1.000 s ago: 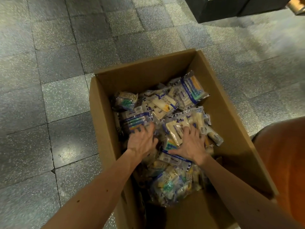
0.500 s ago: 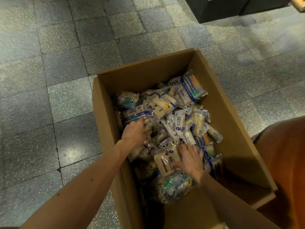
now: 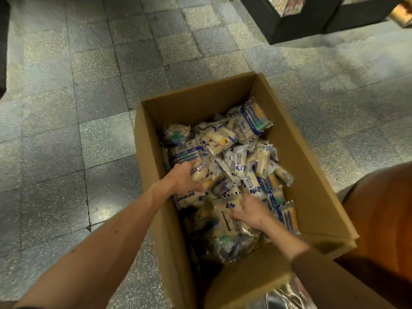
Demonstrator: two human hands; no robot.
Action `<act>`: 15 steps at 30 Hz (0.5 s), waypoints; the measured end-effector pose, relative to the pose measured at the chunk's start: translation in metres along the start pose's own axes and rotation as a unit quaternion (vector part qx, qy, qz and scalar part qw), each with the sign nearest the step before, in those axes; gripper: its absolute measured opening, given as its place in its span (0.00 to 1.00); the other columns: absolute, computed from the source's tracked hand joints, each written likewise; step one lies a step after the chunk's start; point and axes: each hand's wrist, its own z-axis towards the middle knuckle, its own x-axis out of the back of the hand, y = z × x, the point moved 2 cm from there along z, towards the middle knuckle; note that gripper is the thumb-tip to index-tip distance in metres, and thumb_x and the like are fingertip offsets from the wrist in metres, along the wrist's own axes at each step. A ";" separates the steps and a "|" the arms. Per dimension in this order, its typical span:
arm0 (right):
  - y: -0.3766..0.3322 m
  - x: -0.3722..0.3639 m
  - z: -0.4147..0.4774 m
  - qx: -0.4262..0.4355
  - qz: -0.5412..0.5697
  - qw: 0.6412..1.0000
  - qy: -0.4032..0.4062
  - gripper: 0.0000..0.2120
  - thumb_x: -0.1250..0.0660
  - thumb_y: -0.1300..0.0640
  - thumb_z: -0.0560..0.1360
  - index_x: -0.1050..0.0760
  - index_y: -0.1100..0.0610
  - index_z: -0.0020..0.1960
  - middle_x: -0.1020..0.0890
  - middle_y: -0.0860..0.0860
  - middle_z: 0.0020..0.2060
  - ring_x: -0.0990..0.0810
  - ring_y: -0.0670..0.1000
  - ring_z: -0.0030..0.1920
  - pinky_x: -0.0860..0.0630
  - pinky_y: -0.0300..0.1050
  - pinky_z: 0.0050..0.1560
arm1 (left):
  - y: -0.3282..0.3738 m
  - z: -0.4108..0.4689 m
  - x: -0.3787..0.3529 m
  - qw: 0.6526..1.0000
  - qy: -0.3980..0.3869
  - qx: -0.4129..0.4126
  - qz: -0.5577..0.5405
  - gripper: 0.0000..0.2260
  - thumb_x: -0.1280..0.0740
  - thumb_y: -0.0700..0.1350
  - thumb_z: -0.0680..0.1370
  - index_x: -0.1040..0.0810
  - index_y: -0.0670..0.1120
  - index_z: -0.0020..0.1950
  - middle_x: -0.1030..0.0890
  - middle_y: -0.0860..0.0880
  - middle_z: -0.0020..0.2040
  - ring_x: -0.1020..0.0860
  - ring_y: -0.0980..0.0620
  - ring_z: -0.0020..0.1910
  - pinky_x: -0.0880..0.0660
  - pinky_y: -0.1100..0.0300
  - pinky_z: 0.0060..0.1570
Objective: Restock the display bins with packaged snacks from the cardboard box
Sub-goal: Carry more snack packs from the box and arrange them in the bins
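An open cardboard box point(image 3: 312, 175) stands on the tiled floor, filled with several white-and-blue snack packets point(image 3: 240, 159). Both my hands are inside it. My left hand point(image 3: 185, 177) is at the left side of the pile, fingers curled round a small pale packet point(image 3: 198, 171). My right hand point(image 3: 250, 211) is lower in the box, gripping a larger pale packet point(image 3: 227, 217) by its edge. A bigger packet with orange and green stripes point(image 3: 254, 121) leans in the far right corner.
Grey speckled floor tiles point(image 3: 89, 108) surround the box. A black display stand point(image 3: 289, 21) is at the top right, with a second dark unit point(image 3: 361, 16) beside it. My orange-clad knee point(image 3: 383, 215) is right of the box. A shiny foil bag point(image 3: 285, 297) lies at the bottom.
My left hand has closed round a small packet at the left of the pile. My right hand drew back toward me and took hold of a larger packet.
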 end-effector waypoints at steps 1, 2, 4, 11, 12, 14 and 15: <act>0.001 0.008 -0.011 0.006 -0.017 1.000 0.007 0.41 0.25 0.44 0.73 0.41 0.56 0.78 0.22 0.52 0.63 0.22 0.54 0.62 0.25 0.50 0.64 | 0.005 -0.008 0.000 1.000 0.002 -0.008 0.002 0.36 0.19 0.53 0.67 0.29 0.48 0.71 0.21 0.50 0.63 0.23 0.49 0.61 0.26 0.53 0.63; 0.004 0.016 -0.021 0.013 -0.032 0.999 0.016 0.41 0.26 0.44 0.74 0.41 0.57 0.78 0.23 0.52 0.65 0.23 0.54 0.63 0.26 0.49 0.64 | 0.011 -0.018 0.001 1.000 0.003 -0.011 0.002 0.37 0.19 0.53 0.67 0.30 0.48 0.72 0.21 0.50 0.64 0.23 0.49 0.62 0.26 0.54 0.64; 0.010 0.031 -0.044 0.032 -0.071 0.996 0.033 0.39 0.27 0.44 0.74 0.40 0.58 0.77 0.24 0.53 0.66 0.24 0.55 0.64 0.26 0.50 0.64 | 0.025 -0.043 0.001 1.000 0.005 -0.017 0.009 0.40 0.20 0.53 0.68 0.34 0.48 0.76 0.24 0.50 0.67 0.25 0.49 0.65 0.28 0.57 0.63; 0.011 0.060 -0.137 0.149 -0.179 0.972 0.016 0.38 0.28 0.44 0.75 0.41 0.58 0.77 0.26 0.54 0.70 0.25 0.55 0.66 0.25 0.51 0.63 | 0.062 -0.184 -0.009 0.997 0.060 -0.021 0.035 0.25 0.20 0.50 0.69 0.26 0.49 0.62 0.18 0.51 0.57 0.21 0.51 0.53 0.24 0.57 0.54; 0.008 0.061 -0.151 0.176 -0.191 0.965 0.013 0.38 0.28 0.44 0.75 0.40 0.58 0.77 0.26 0.54 0.70 0.25 0.55 0.67 0.26 0.51 0.64 | 0.062 -0.211 -0.013 0.997 0.077 -0.021 0.025 0.21 0.21 0.49 0.70 0.25 0.50 0.58 0.18 0.53 0.52 0.21 0.53 0.49 0.24 0.57 0.52; 0.000 0.059 -0.176 0.227 -0.213 0.950 0.008 0.37 0.27 0.42 0.74 0.37 0.58 0.74 0.25 0.53 0.68 0.24 0.55 0.64 0.25 0.50 0.62 | 0.060 -0.266 -0.025 0.994 0.110 -0.019 0.005 0.19 0.21 0.48 0.70 0.24 0.50 0.55 0.18 0.55 0.47 0.20 0.55 0.44 0.22 0.57 0.49; -0.007 0.055 -0.189 0.251 -0.219 0.943 0.005 0.37 0.26 0.41 0.73 0.36 0.57 0.73 0.24 0.53 0.67 0.24 0.54 0.63 0.25 0.49 0.60 | 0.055 -0.294 -0.031 0.992 0.125 -0.016 -0.006 0.18 0.20 0.48 0.70 0.24 0.51 0.55 0.17 0.55 0.47 0.19 0.55 0.43 0.21 0.55 0.49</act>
